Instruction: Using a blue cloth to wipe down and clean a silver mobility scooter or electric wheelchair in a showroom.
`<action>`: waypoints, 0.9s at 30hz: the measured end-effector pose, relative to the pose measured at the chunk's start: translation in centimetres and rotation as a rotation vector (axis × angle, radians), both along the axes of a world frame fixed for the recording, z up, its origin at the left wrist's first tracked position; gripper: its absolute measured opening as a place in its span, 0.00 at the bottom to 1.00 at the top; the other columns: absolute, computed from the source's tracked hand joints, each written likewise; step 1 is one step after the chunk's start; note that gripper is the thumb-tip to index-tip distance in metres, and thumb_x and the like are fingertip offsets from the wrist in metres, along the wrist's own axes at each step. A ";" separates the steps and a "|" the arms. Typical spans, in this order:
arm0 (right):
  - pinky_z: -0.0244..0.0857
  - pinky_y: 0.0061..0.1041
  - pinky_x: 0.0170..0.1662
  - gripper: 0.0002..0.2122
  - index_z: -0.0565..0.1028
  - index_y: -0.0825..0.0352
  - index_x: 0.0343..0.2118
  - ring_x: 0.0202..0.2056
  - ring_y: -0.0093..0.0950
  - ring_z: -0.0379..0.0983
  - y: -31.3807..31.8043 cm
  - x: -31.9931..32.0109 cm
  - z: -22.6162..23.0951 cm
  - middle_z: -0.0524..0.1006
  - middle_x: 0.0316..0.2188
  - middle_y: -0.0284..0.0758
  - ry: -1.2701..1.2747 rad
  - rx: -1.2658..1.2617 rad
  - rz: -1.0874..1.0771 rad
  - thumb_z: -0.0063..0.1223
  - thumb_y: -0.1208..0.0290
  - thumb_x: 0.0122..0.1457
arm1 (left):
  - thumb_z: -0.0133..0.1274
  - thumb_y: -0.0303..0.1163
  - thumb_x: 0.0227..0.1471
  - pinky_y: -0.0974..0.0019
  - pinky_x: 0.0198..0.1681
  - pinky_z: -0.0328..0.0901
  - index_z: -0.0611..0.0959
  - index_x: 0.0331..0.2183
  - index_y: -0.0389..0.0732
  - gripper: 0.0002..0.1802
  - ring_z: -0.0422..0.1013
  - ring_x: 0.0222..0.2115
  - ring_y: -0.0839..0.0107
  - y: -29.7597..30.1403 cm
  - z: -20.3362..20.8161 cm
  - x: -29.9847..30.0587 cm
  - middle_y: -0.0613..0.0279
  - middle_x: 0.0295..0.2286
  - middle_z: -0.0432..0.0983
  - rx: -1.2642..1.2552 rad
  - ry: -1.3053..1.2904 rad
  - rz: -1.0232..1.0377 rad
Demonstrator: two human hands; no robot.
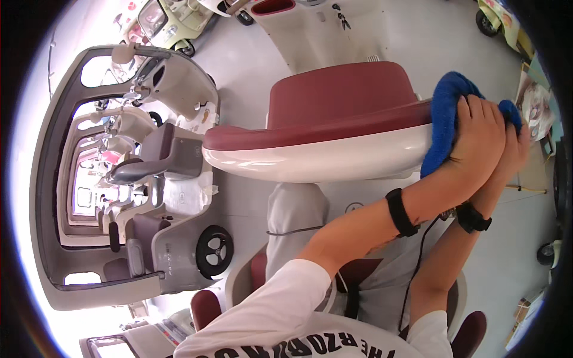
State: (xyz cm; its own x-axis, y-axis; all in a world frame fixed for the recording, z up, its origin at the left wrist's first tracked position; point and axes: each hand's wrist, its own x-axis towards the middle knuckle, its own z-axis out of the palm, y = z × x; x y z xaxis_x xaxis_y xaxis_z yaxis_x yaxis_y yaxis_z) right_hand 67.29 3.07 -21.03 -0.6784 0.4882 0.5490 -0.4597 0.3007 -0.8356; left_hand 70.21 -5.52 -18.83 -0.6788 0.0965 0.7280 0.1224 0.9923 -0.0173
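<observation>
A blue cloth (444, 122) is draped over the right end of a maroon and cream seat back (322, 149). My left hand (482, 134) presses on the cloth with its fingers bent over it. Just to the right, my right hand (515, 143) grips the cloth's right end, partly hidden behind the left hand and wrist. Both hands are close together, and a black strap circles each forearm. Beyond the seat back lies the maroon seat cushion (340, 95), which belongs to the same seat.
At left stands a grey small vehicle (179, 262) with open door frames and dark seats. A pale front panel (328, 39) with hanging keys (342, 19) is at the far side. Light green vehicles (170, 24) stand farther back. A thin dark cable (416, 268) runs by my right arm.
</observation>
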 end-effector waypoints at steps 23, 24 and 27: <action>0.68 0.41 0.52 0.15 0.73 0.71 0.43 0.46 0.41 0.73 -9.9 8.8 0.8 0.76 0.46 0.49 0.061 -0.952 0.905 0.37 0.72 0.56 | 0.53 0.38 0.46 0.48 0.58 0.58 0.73 0.56 0.39 0.33 0.64 0.54 0.44 -9.8 -0.6 10.2 0.41 0.53 0.65 0.436 0.089 -0.416; 0.68 0.40 0.51 0.16 0.73 0.72 0.43 0.46 0.41 0.73 -11.1 8.5 1.2 0.76 0.45 0.50 0.117 -0.871 0.692 0.37 0.73 0.54 | 0.52 0.37 0.47 0.48 0.58 0.57 0.73 0.56 0.40 0.32 0.63 0.56 0.43 -11.3 -0.2 11.3 0.39 0.55 0.64 0.460 0.114 -0.343; 0.68 0.29 0.49 0.13 0.74 0.73 0.37 0.40 0.31 0.72 -15.6 9.4 1.3 0.76 0.39 0.41 0.259 -0.277 0.373 0.39 0.84 0.50 | 0.52 0.37 0.47 0.49 0.58 0.58 0.75 0.55 0.40 0.31 0.61 0.58 0.44 -15.7 -0.5 13.2 0.39 0.57 0.63 0.334 0.116 -0.178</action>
